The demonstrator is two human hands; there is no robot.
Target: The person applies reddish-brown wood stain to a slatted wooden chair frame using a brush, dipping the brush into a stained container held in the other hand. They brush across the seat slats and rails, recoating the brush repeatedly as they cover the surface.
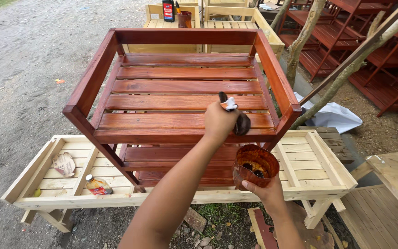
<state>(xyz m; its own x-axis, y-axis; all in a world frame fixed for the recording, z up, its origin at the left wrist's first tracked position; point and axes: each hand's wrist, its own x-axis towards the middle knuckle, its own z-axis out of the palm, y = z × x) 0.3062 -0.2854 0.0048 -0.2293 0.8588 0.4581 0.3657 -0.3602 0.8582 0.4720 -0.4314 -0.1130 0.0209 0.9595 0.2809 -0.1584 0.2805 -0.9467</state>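
Note:
My left hand is closed around a paintbrush with dark, wet bristles and a white wrap on its handle. The bristles rest against the front slat of a red-brown stained slatted wooden rack. This rack stands tilted on an unpainted pale wooden rack lying flat. Below and to the right, my right hand grips a stained brown cup from underneath, with dark liquid in its bottom.
A small bottle and a crumpled wrapper lie in the pale rack's left bay. More unpainted racks, with a can and a cup on them, stand behind. Stained racks, slanting tree trunks and a white sheet are on the right. Gravel ground lies to the left.

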